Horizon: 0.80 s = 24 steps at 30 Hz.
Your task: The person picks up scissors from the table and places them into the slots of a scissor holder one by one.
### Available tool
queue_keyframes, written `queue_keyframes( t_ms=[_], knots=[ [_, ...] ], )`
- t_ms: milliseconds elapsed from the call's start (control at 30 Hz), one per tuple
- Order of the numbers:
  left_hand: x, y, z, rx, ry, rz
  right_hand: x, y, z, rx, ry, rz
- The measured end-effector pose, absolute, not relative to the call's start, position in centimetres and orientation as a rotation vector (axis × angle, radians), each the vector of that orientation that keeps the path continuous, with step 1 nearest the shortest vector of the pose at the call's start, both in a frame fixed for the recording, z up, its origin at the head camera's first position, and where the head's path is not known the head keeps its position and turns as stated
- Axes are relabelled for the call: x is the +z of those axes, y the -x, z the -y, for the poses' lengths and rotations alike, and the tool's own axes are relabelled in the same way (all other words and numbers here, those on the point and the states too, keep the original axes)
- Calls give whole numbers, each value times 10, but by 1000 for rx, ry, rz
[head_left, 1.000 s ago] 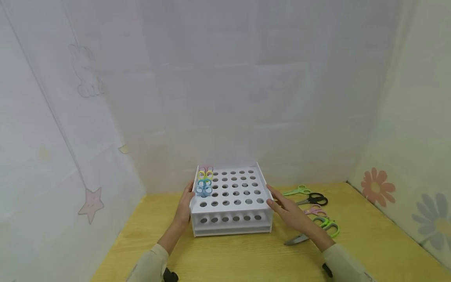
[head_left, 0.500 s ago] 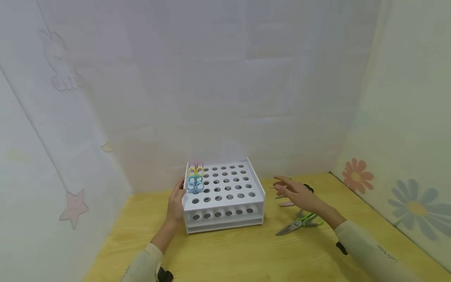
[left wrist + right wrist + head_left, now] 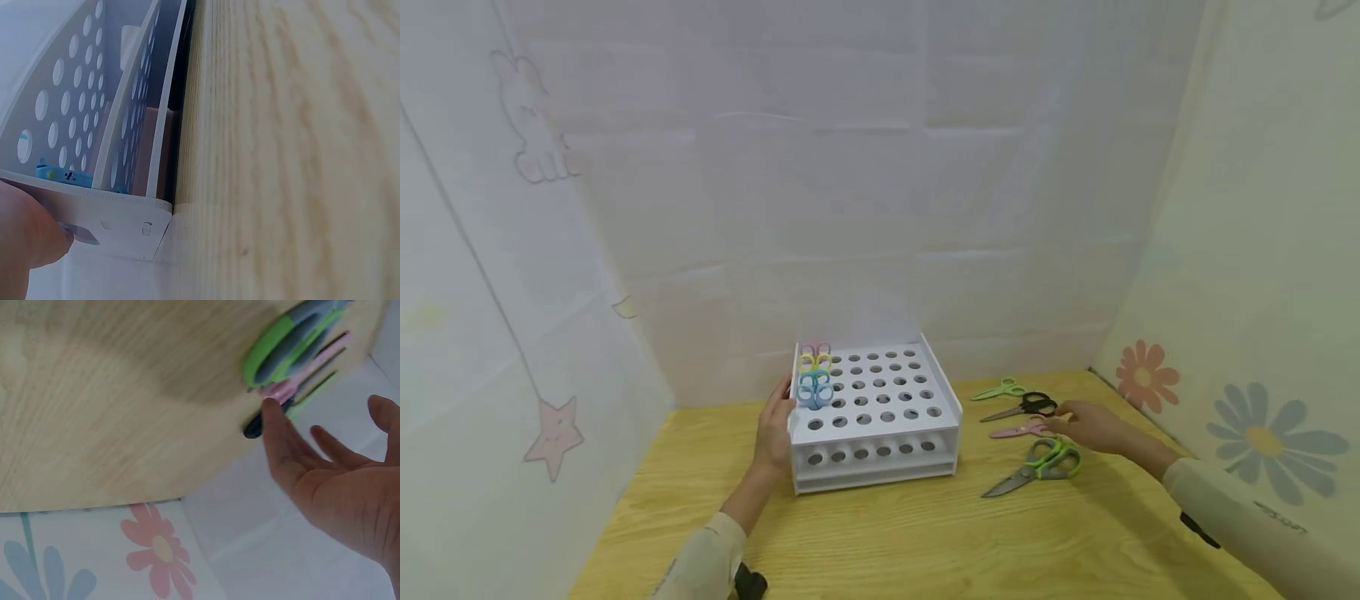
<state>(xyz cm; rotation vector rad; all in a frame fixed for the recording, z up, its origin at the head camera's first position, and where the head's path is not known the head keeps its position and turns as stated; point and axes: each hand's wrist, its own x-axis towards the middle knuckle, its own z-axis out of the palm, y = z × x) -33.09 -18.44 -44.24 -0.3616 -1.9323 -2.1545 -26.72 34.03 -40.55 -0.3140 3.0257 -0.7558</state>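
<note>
A white perforated rack (image 3: 877, 433) stands on the table, with pink, yellow, teal and light blue scissors (image 3: 815, 381) standing in its left column of holes. My left hand (image 3: 773, 433) rests against the rack's left side wall; in the left wrist view a fingertip (image 3: 50, 240) lies beside the wall's slot. My right hand (image 3: 1090, 426) is over the handle end of the pink scissors (image 3: 1011, 432), with its fingers extended and thumb apart in the right wrist view. Whether it touches the handle is unclear. Beyond lie black scissors (image 3: 1036, 404); nearer lie large green-and-grey scissors (image 3: 1017, 481).
Small light green scissors (image 3: 1006, 388) lie at the back of the row, right of the rack. The wooden table (image 3: 880, 542) meets pale printed cloth walls (image 3: 820, 208) at the back and sides. Small blue pieces (image 3: 65, 175) show inside the rack.
My right hand has left the rack's right side and moved right to the pink scissors. My left hand stays at the left side of the rack. The head view has shifted slightly.
</note>
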Motion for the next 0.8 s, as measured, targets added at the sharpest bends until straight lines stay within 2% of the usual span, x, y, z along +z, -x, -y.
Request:
queue_keyframes(
  t_ms=[167,467,800],
  knots=[
    [-442,332,186,-2125,387,1934,-425,266,-346,-810,46,-2940],
    [-446,331,184,-2141,392,1931,-444,266,-330,-696,-80,-2954],
    [-431,321,185,-2160,393,1969,-461,277,-324,-681,-148,-2997]
  ],
)
